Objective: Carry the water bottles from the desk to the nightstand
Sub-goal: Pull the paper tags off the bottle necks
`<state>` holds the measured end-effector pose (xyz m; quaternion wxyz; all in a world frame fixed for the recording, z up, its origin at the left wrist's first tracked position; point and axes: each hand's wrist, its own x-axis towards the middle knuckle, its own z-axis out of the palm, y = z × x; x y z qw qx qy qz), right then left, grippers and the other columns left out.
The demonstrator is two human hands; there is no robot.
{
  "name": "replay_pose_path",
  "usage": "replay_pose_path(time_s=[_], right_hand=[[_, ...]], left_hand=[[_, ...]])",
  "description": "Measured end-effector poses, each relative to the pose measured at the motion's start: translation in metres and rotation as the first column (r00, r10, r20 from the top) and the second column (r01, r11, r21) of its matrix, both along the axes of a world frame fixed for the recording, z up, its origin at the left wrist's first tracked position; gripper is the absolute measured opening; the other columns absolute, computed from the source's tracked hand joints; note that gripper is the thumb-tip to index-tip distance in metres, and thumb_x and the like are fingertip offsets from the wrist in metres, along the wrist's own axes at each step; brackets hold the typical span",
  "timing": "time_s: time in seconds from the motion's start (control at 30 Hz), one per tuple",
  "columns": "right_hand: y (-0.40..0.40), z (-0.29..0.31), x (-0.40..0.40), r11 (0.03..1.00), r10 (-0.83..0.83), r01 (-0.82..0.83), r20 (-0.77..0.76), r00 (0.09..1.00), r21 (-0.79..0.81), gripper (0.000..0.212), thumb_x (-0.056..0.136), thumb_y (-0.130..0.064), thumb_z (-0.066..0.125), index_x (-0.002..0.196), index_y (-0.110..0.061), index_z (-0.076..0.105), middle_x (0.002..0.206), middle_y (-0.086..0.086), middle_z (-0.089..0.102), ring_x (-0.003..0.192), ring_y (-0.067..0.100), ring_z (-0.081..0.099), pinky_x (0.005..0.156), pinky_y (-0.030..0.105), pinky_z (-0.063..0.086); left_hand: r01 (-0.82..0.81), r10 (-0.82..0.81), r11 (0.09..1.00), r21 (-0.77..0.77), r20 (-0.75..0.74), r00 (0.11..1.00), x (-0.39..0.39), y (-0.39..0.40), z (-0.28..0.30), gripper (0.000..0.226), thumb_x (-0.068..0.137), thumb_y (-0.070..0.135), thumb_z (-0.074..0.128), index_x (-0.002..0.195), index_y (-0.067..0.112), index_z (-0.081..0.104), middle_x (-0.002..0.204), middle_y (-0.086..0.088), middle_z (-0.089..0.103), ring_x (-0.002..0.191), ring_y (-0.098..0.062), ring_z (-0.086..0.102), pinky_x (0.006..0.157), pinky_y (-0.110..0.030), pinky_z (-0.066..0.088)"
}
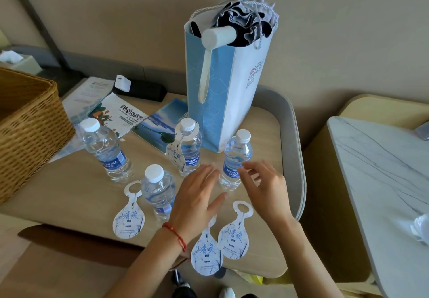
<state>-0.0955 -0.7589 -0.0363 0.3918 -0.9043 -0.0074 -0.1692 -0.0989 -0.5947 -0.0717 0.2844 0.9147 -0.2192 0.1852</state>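
Left hand (197,195) and right hand (262,186), both spread and empty, flank the Aquafina bottle (235,160) (white cap on) near the desk's (69,195) right edge.

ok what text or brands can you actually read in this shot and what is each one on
"AQUAFINA": blue label of the left bottle, the bottle by the bag and the tagged bottle.
"清爽": the three loose paper tags, left tag, middle tag, right tag, and the tag hanging on the tagged bottle.
Red logo and lettering on the paper bag: too blurred to read surely.
Brochure heading and small print on the tags: too small.
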Motion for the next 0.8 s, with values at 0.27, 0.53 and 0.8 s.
replay_pose_path(time_s=[0.27, 0.53, 0.8], right_hand=[[0.027, 0.041, 0.036, 0.991, 0.131, -0.132, 0.122, 0.984, -0.001, 0.019, 0.085, -0.024, 0.063, 0.097, -0.011, 0.069, 0.095, 0.005, 0.069, 0.077, 0.013, 0.064, 0.068, 0.035, 0.056], [0.059, 0.053, 0.069, 0.984, 0.147, -0.144, -0.016, 0.989, 0.100, 0.024, 0.088, -0.027, 0.059, 0.103, -0.010, 0.067, 0.103, 0.006, 0.069, 0.081, 0.009, 0.060, 0.072, 0.014, 0.048], [0.081, 0.043, 0.086, 0.995, 0.036, -0.020, -0.166, 0.986, 0.096, 0.028, 0.090, -0.026, 0.056, 0.107, -0.007, 0.065, 0.104, 0.010, 0.069, 0.086, 0.018, 0.062, 0.079, 0.032, 0.050]], left_hand=[[-0.068, 0.073, 0.996, -0.057, 0.104, 0.992, 0.026, 0.027, 0.063, 0.052, 0.089, 0.047, 0.040, 0.117, 0.007, 0.056, 0.123, -0.012, 0.059, 0.117, -0.024, 0.052, 0.096, -0.034, 0.044], [-0.196, 0.193, 0.949, -0.246, -0.036, 0.981, 0.073, 0.080, 0.080, 0.057, 0.079, 0.045, 0.050, 0.119, 0.005, 0.056, 0.123, -0.012, 0.059, 0.115, -0.025, 0.053, 0.093, -0.029, 0.042], [-0.154, -0.101, 0.882, -0.445, -0.498, 0.861, 0.124, 0.102, 0.046, 0.034, 0.090, 0.015, 0.051, 0.124, 0.008, 0.052, 0.125, -0.008, 0.056, 0.111, -0.011, 0.050, 0.089, -0.014, 0.039]])
